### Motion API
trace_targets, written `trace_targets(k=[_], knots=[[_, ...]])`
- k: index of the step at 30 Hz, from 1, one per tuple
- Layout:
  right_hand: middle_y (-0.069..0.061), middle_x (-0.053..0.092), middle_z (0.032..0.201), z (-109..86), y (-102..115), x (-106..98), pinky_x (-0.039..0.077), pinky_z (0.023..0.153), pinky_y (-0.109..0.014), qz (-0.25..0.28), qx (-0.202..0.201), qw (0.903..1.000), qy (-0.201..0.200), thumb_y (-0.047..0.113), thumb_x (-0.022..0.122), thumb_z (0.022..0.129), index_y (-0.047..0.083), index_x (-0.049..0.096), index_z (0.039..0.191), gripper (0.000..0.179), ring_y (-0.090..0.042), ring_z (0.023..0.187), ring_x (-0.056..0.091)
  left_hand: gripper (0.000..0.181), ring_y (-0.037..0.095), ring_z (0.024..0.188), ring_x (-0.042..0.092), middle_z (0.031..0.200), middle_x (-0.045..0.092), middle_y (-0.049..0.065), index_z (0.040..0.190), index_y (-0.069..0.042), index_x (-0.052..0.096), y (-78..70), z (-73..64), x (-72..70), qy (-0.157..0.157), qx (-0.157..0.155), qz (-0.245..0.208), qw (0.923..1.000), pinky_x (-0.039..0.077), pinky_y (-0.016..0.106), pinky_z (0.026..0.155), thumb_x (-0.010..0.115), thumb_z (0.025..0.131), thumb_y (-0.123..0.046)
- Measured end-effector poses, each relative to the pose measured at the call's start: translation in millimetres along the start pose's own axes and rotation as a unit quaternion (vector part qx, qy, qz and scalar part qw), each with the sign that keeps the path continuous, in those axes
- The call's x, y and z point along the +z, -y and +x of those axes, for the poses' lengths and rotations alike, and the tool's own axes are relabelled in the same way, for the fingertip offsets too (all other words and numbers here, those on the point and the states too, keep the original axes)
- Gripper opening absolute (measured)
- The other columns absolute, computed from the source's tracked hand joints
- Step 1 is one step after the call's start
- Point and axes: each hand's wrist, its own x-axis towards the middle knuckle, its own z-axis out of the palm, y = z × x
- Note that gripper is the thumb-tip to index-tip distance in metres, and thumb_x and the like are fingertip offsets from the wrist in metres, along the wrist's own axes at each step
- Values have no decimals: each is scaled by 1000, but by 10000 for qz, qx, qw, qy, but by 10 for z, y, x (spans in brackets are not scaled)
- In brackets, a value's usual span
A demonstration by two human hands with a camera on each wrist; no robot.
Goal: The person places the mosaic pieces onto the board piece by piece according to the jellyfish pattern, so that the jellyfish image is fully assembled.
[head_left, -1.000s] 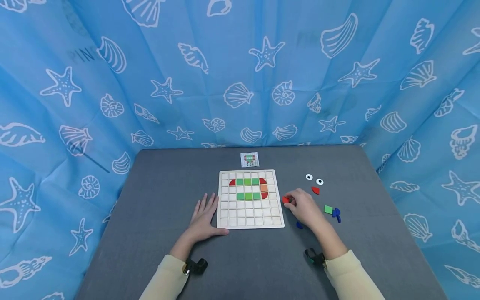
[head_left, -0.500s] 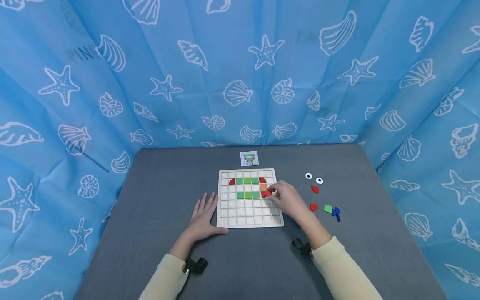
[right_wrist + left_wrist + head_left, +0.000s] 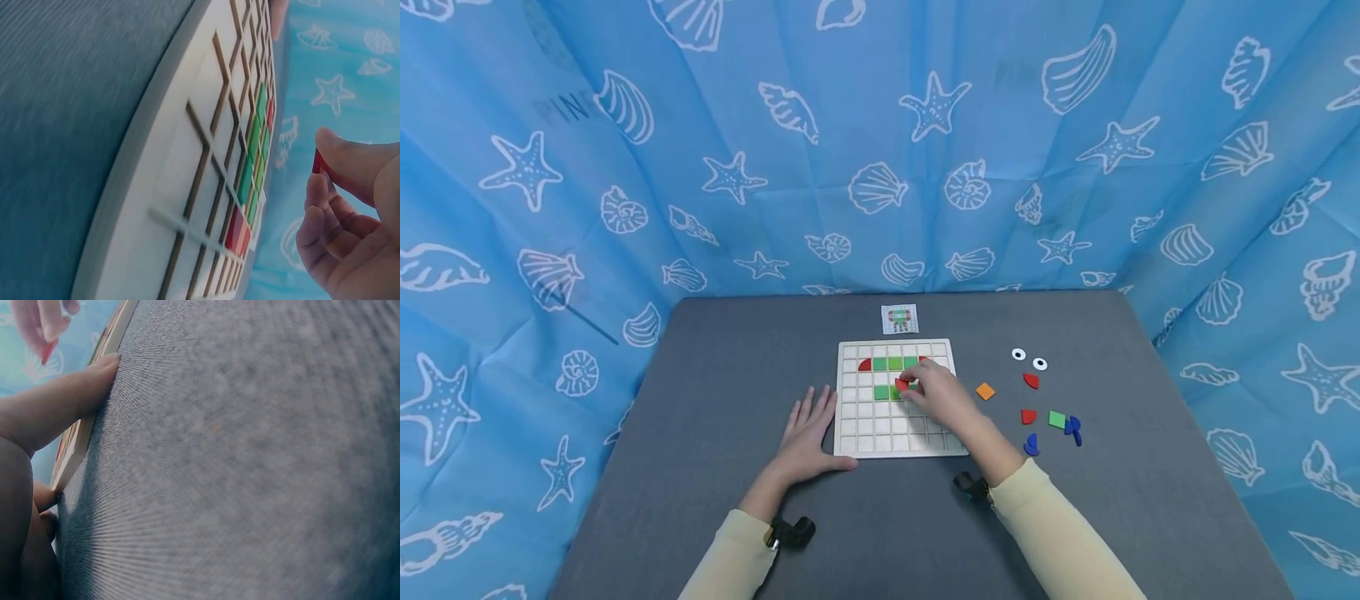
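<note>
A pale gridded board [image 3: 874,425] lies on the grey table. My left hand [image 3: 805,446] rests at its near left corner, fingers spread straight along the left side and thumb against the front edge. Over the board, my right hand [image 3: 943,400] pinches a red quarter-circle piece [image 3: 317,162] between thumb and fingertips. In the right wrist view that piece is clear of the board. Green squares [image 3: 895,364] form an upper row, with a red quarter-circle [image 3: 865,365] at its left end. A second green row [image 3: 881,392] lies lower, partly covered by my right hand.
Behind the board lies a small picture card [image 3: 899,318]. To the right are an orange square [image 3: 985,391], two white rings [image 3: 1018,354], red quarter-circles [image 3: 1028,417], a green square [image 3: 1057,419] and blue pieces [image 3: 1032,444]. A blue shell-print curtain [image 3: 880,167] hangs behind the table.
From beside the board's right edge, my right hand has moved left over the board, carrying the red piece. The orange square and blue pieces it covered now show. My left hand stays put.
</note>
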Motion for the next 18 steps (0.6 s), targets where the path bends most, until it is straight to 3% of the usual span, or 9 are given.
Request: trace_targets(k=[8,18], knots=[[-6,68,108,132,161,166,54,74,-34,12,-192,9997,116,18,78,90,10,76,113,25,-15,83,61,133,30,157,-10,171,4,5,164,-15,11,-8,16,3,65,-46,71,9999,-2,55,125,75,66,-80],[-8,70,108,284,297,353,56,88,-42,-443,-496,9971,358,20,78,91,9,76,114,26,-24,101,67,131,30,157,-10,171,3,5,164,-15,11,10,6,-7,60,36,42,10000,-2,55,125,74,68,-79]])
